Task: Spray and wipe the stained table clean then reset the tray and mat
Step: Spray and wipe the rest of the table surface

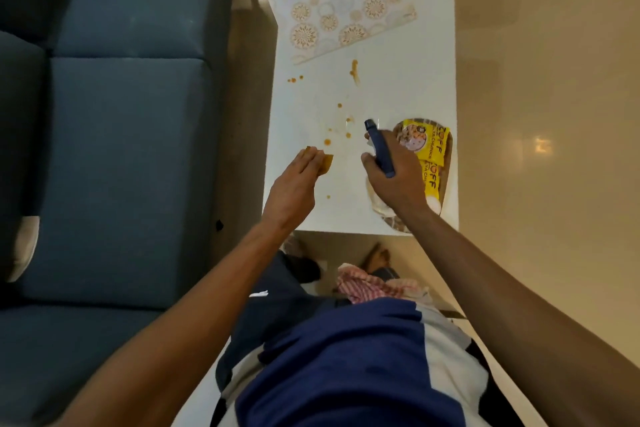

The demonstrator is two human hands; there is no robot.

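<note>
Early stage. Right hand point(393, 170) grips spray bottle point(379, 147), nozzle toward orange stains point(346, 121) just ahead of it. Left hand point(294, 191), fingers flat, presses sponge point(323, 161) on table point(398, 80) — stains unwiped. Tray point(445, 163) behind right hand, mat point(341, 7) far ahead — reset pending.

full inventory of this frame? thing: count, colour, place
table: 1, white, centre
stains: several, orange, mid table
mat: 1, cream patterned, far end of the table
tray: 1, brown, right edge, partly hidden
packets: 2, yellow, on the tray
spray bottle: 1, dark blue, in the right hand
sponge: 1, yellow-brown, under the left fingers
sofa: 1, blue, left
cloth: 1, red-white checked, near the person's waist
left hand: flat on the sponge
right hand: grips the bottle
</note>
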